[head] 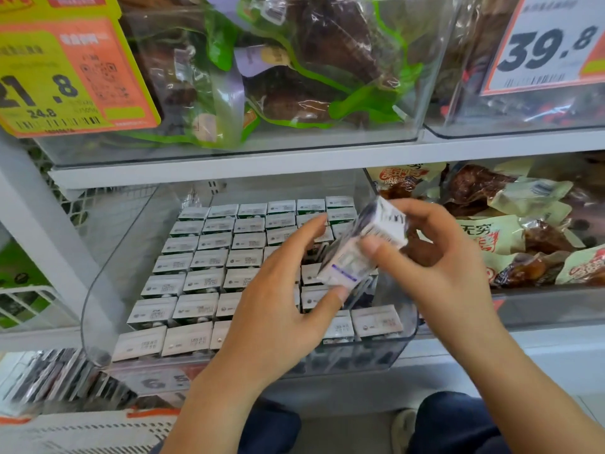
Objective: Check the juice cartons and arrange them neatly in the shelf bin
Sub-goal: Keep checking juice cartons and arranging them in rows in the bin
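Note:
A clear plastic shelf bin [98, 276] holds several rows of small white-topped juice cartons [209, 244] standing upright. One carton [357, 247] is lifted above the bin's right side and tilted, blurred by motion. My right hand [438, 257] grips its upper end with fingers and thumb. My left hand [281, 290] reaches in from below, its thumb and fingertips touching the carton's lower end. Under the held carton there is a dark gap among the rows.
A neighbouring bin on the right holds packaged meat snacks [510, 224]. The upper shelf [294, 158] carries clear bins with bagged goods and price tags [65, 70]. A white wire basket [29, 303] sits at the left. My knees show below the shelf front.

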